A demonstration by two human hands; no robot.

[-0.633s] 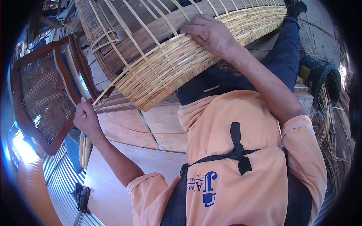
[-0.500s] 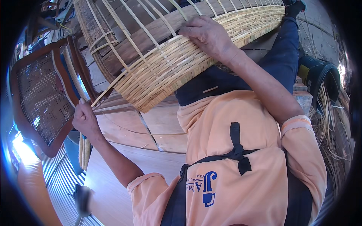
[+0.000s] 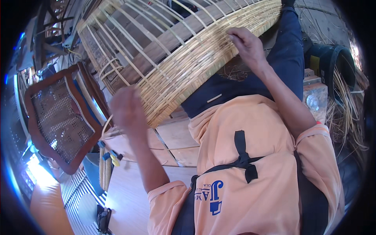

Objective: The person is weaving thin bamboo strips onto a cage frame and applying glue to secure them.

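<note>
Wickerwork of pale cane lies across the upper middle of the view, beyond the wearer's lap, as a long, closely woven band. Its long axis runs diagonally: one end is low on the left, near the left hand, and the other reaches the upper right, above the dark trousers. Bare stakes rise from its far edge, pointing up and to the left. The left hand is blurred over the near-left end, its fingers curled; whether they grasp anything, I cannot tell. A thin pale strip curves just beside it. The right hand is at the band's near side, right of centre, fingers loosely bent toward the weave; contact is unclear. Far left stands a brown-framed caned panel; far right, a dark bucket.
</note>
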